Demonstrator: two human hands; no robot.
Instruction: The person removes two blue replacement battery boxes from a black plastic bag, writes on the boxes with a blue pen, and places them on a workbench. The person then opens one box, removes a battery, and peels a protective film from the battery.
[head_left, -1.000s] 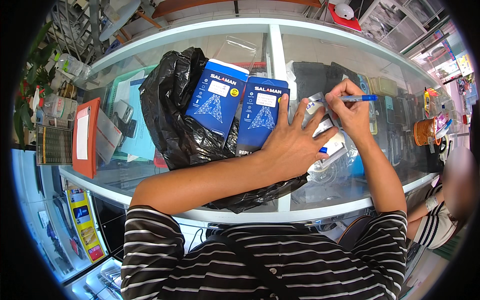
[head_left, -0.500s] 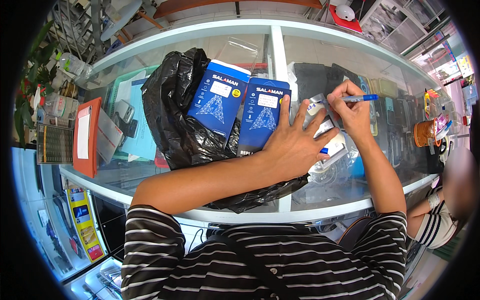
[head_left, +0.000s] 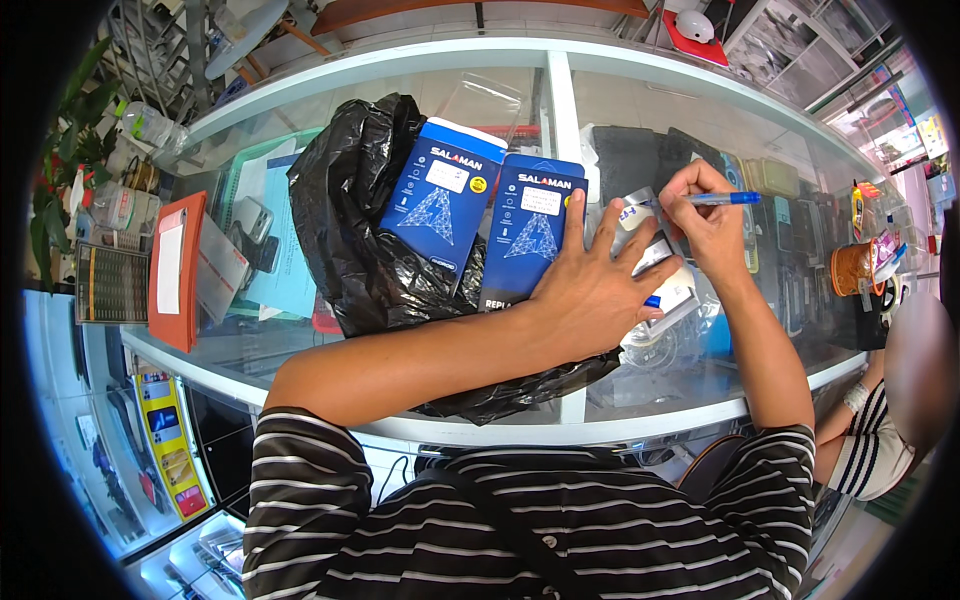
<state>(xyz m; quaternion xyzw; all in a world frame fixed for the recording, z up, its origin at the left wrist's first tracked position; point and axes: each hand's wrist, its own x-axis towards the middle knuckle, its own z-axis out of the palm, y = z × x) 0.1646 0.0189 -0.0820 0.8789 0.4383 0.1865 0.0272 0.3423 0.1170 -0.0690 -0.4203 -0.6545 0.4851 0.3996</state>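
My right hand [head_left: 705,215] pinches a blue pen [head_left: 735,198], its writing end toward a flat silver-grey piece [head_left: 640,200] on the glass counter. A small white label [head_left: 628,217] with blue handwriting is on that piece. My left hand [head_left: 585,270] lies palm down with fingers spread, partly over the silver piece and the lower right of a blue box [head_left: 525,240]. A small blue piece like a pen cap [head_left: 653,301] shows beside my left thumb; whether it is gripped is unclear. Another blue box [head_left: 440,210] rests on a crumpled black plastic bag [head_left: 345,190], part of which runs under my left forearm.
Phones and cases show through the glass counter [head_left: 660,395]. At the left stand an orange folder [head_left: 168,315] and a calculator-like dark panel [head_left: 110,285]. An orange-brown cup [head_left: 850,268] with pens stands far right, near another person's arm [head_left: 855,405].
Both hands keep nearly the same places over the silver piece. The whole view has shifted slightly to the right.
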